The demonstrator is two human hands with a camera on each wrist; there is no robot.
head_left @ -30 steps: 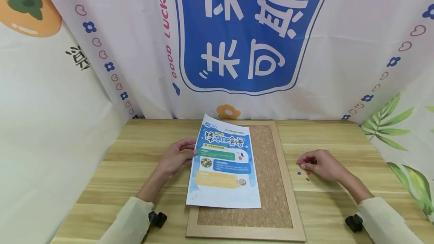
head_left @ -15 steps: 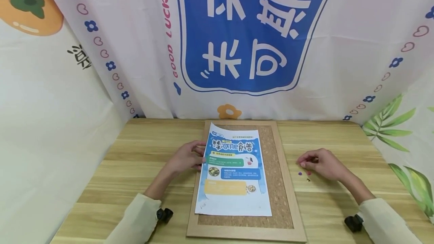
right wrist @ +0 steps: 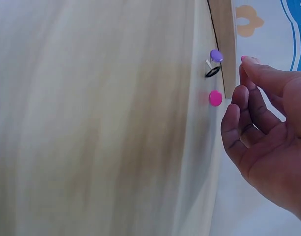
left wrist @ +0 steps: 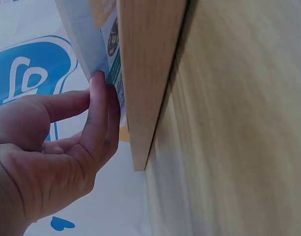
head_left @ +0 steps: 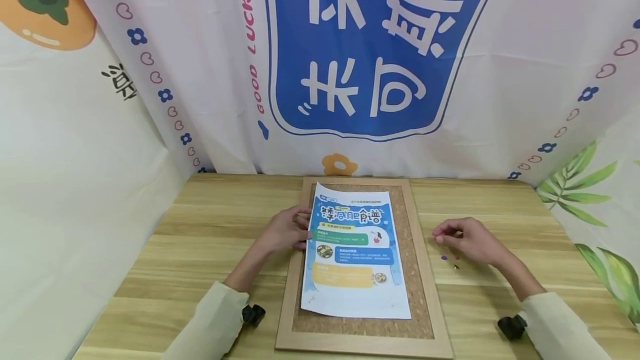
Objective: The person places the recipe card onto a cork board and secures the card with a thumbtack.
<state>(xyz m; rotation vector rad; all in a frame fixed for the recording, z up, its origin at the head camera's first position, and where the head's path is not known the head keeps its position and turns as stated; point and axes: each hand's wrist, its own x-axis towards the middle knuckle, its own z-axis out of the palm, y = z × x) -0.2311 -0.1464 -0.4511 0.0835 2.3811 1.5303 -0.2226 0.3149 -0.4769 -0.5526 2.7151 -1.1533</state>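
Note:
My left hand pinches the left edge of a printed paper sheet between thumb and fingers. The sheet, blue and white with green and yellow blocks, overlaps a cork board; its edge curves up by the fingers in the left wrist view. To the right of the board, my right hand has thumb and forefinger together, a bit of pink thumbtack showing between the tips. Near it on the table are a purple thumbtack, another pink thumbtack and a dark-rimmed thumbtack.
The board's pale wooden frame lies flat on the wood-grain table. A printed cloth hangs behind the table's back edge, with more cloth at both sides. Each wrist wears a small black camera.
My left hand has moved right with the sheet, which now lies more squarely over the cork and lower. My right hand has shifted slightly left, staying close to the thumbtacks.

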